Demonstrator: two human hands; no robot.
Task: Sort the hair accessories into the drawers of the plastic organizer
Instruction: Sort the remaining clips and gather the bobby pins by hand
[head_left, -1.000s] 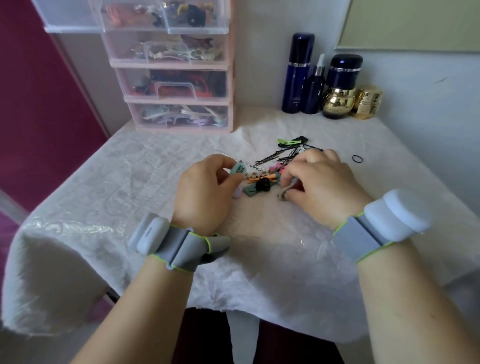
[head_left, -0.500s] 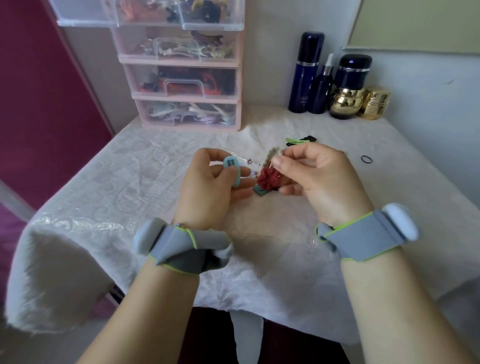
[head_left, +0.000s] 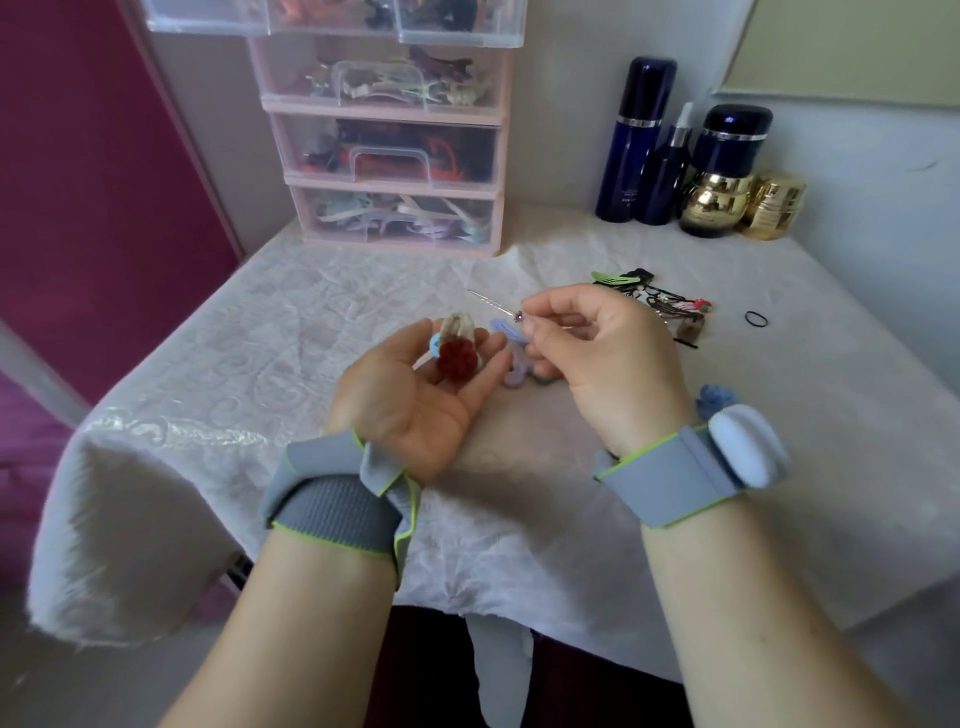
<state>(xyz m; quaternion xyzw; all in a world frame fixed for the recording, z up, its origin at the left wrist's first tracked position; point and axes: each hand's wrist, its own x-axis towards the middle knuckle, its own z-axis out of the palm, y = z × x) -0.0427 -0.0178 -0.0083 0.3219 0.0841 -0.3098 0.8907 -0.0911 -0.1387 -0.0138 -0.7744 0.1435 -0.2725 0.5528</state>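
The person sits at a table (head_left: 260, 322) covered with a pale cloth. The left hand (head_left: 415, 389) is turned palm up, with the fingers loosely curled like a cup. In it lie a dark red clip (head_left: 457, 358), a beige clip (head_left: 458, 327) just behind it, and a small blue clip (head_left: 435, 344) at the thumb side. These three rest on the fingers and touch each other; the fingers bend around them but do not squeeze hard.

The right hand (head_left: 608, 353) is just beside the left one, a little higher. Its thumb and forefinger pinch a thin metal pin (head_left: 493, 304) near the end with a small purple bead. The long part of the pin sticks out from the fingertips to the left and away from the person, above the cloth. The other fingers of this hand are curled in.

Under and between the two hands lie a light blue clip (head_left: 506, 330) and a lilac one (head_left: 517, 376) on the cloth. To the right, behind the right hand, lies a pile of dark pins and clips (head_left: 660, 301), and near it a black elastic (head_left: 756, 319). A blue thing (head_left: 717, 397) lies by the right wrist; I cannot tell what it is.

The organizer (head_left: 384, 156) stands at the far side of the table, well apart from the hands. Its top drawer (head_left: 332, 26) is pulled out.
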